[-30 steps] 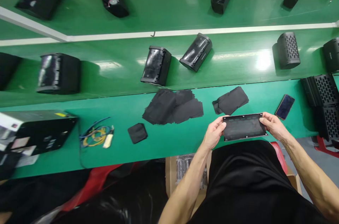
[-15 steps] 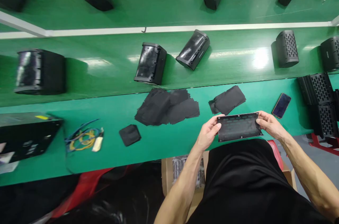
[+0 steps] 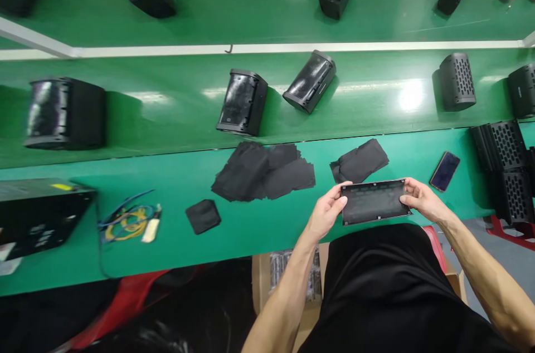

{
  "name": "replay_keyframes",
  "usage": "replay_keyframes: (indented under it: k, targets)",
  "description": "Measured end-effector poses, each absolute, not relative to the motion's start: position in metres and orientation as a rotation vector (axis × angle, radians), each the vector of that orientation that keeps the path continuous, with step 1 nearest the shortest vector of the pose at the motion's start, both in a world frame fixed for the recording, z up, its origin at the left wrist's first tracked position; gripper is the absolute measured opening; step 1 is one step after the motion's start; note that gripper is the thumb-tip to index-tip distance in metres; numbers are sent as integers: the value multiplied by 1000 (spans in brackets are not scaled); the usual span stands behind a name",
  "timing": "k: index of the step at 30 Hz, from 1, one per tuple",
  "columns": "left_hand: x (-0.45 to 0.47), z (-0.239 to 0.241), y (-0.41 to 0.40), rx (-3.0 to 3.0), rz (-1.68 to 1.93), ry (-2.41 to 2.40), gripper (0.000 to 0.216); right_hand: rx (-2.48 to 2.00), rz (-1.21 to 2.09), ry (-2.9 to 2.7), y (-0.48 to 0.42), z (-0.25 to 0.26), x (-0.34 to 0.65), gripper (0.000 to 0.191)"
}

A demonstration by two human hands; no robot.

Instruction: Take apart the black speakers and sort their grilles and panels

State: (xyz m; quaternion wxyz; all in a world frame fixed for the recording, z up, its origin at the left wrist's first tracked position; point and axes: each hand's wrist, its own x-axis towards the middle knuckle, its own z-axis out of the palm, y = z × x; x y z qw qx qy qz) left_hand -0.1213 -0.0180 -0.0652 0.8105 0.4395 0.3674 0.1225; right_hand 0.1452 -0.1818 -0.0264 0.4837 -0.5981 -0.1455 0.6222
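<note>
The black panel (image 3: 375, 202) is a flat, thin rectangle with small tabs along its rim and a dull, faintly patterned face turned upward; it lies level with its long side running left to right, over the near edge of the green bench; the left hand (image 3: 325, 212) pinches its left short end, thumb on top; the right hand (image 3: 420, 200) grips its right short end likewise.

Green bench (image 3: 259, 230): cloths (image 3: 263, 172), phone (image 3: 444, 170).
</note>
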Motion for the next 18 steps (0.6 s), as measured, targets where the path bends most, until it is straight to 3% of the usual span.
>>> replay_keyframes:
  k: [11, 16, 18]
  targets:
    - [-119, -69, -6, 711, 394, 811, 67, -1473, 1499, -202, -159, -28, 144, 49]
    - [-112, -73, -7, 484, 577, 648, 95, -1399, 1424, -135, -126, -35, 128, 48]
    - [-102, -74, -9, 477, 629, 545, 97, -1375, 1415, -152, -110, -38, 117, 48]
